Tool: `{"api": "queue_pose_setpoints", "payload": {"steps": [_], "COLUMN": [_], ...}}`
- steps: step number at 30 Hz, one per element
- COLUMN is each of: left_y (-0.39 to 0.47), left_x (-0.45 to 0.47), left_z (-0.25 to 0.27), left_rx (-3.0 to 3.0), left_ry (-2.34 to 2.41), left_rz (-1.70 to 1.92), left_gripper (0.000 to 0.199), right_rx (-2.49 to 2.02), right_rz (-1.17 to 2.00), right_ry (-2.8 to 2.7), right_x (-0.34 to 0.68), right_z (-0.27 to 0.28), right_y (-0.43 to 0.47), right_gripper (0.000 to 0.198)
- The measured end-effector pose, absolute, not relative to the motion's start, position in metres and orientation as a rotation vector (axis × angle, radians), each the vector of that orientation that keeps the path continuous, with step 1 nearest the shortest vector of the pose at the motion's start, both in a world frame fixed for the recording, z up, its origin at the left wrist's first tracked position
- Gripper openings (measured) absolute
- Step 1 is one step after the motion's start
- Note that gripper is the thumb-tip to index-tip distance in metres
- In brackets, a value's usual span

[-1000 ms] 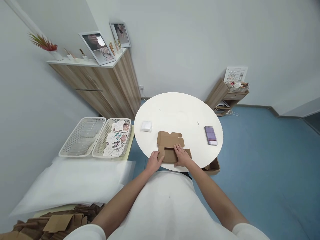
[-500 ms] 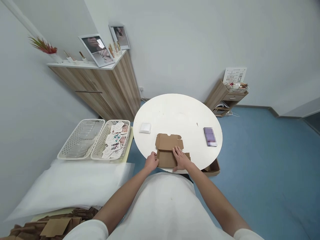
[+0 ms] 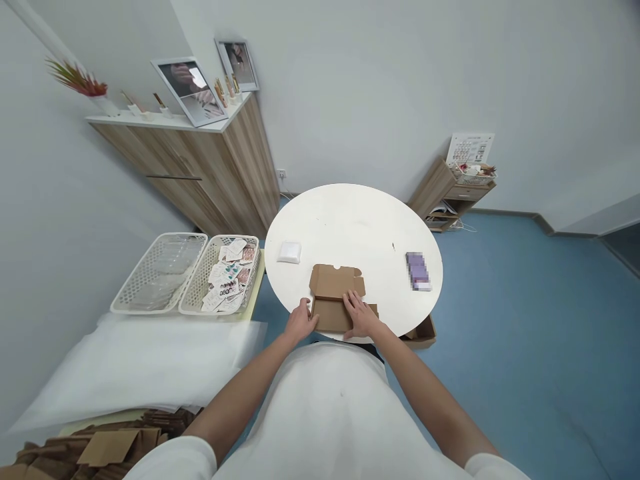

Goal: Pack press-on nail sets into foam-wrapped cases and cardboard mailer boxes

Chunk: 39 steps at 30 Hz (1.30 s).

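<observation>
Left hand (image 3: 301, 321): at left edge of box (image 3: 331, 315), grip unclear | right hand (image 3: 361, 316): spread on box's right side, grip released

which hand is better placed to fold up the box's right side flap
Probably the right hand: it rests on the box, near that flap; the left hand is at the opposite side.
</observation>
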State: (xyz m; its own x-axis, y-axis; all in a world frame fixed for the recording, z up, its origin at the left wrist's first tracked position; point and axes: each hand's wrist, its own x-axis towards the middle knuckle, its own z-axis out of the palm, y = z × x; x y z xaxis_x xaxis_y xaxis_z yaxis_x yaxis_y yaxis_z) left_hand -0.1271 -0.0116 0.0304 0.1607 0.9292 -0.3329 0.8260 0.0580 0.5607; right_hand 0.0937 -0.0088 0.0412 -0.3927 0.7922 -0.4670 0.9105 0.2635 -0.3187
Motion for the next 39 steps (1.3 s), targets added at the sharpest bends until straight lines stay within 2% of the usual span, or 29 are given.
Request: {"api": "queue_pose_setpoints", "payload": {"steps": [4,7,12,16,18,21,24,27,29,34,39], "left_y": [-0.009,0.001,0.013,0.013,0.013,0.015,0.016,0.015,0.014,0.01,0.004], "left_x": [-0.14,-0.139,-0.13,-0.126,-0.123,-0.116,-0.11,-0.108,-0.108,-0.108,-0.105], "left_z": [0.035,0.036,0.031,0.03,0.032,0.035,0.038,0.038,0.038,0.036,0.034], "left_rx": [1.94,1.991,2.0,1.973,1.952,1.93,1.925,1.919,1.905,1.86,1.878], "left_ry": [1.421,1.356,1.345,1.355,1.359,1.372,1.379,1.373,1.37,1.383,1.392], "left_rz": [0.257,0.131,0.035,0.034,0.027,0.003,0.01,0.041,0.065,0.114,0.114], "left_gripper": [0.105,0.122,0.126,0.128,0.127,0.127,0.125,0.124,0.122,0.119,0.123], "right_rx": [1.584,1.573,1.658,2.164,2.505,2.829,2.83,2.729,2.692,2.525,2.476], "right_rz": [-0.792,-0.77,-0.701,-0.775,-1.018,-1.562,-1.917,-2.014,-1.939,-1.263,-1.036], "right_ry": [2.304,2.303,2.338,2.232,2.016,1.597,1.356,1.41,1.529,1.767,1.678], "right_x": [0.095,0.094,0.1,0.124,0.139,0.155,0.157,0.148,0.139,0.121,0.113], "right_z": [0.042,0.044,0.046,0.042,0.037,0.033,0.035,0.042,0.046,0.042,0.031], "right_y": [-0.007,-0.006,-0.011,-0.028,-0.038,-0.047,-0.046,-0.038,-0.032,-0.022,-0.022], "right_gripper": [0.128,0.128,0.122,0.099,0.093,0.088,0.078,0.07,0.064,0.036,0.022]}}
